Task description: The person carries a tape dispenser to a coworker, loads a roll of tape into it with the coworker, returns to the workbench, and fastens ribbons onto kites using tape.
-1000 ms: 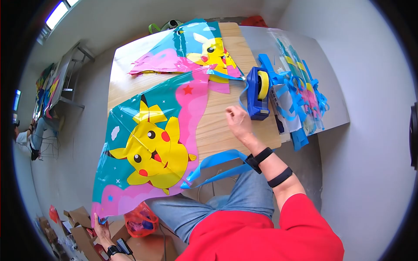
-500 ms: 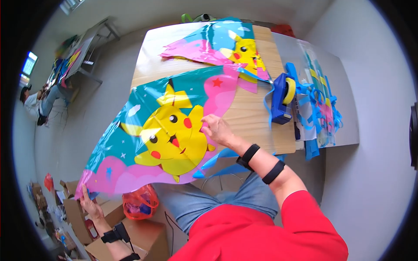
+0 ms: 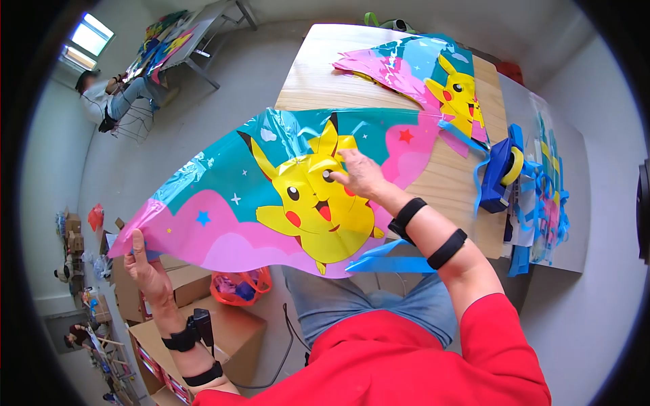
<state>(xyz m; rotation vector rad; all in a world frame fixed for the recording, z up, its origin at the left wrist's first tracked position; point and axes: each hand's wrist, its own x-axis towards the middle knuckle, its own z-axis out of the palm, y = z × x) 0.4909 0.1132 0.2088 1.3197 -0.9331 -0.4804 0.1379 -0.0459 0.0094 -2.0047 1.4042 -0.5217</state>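
Note:
A large triangular kite (image 3: 223, 223) in shiny plastic, printed with a yellow cartoon figure on teal and pink, spans from the table edge out over my lap. My left hand (image 3: 147, 274) grips its far left pink corner, thumb on the near face. Over the printed figure's head, my right hand (image 3: 360, 174) rests on or just above the sheet, fingers stretched out and thumb apart. Blue ribbon-like strips (image 3: 393, 262) hang below the kite's lower edge. A second kite (image 3: 406, 68) with the same print lies on the wooden table (image 3: 308, 74) behind it.
A blue tape dispenser (image 3: 497, 176) with yellow tape stands at the table's right edge. Beyond it lie bagged kites with blue strips (image 3: 548, 183). Below left are a cardboard box (image 3: 230, 338) and a red plastic bag (image 3: 240, 287). Another person (image 3: 108, 98) sits at a far table (image 3: 203, 37).
My right hand has moved up the sheet from the figure's side to its head, fingers straightening. My left hand has raised the corner slightly, and the kite lies flatter. The view has shifted left.

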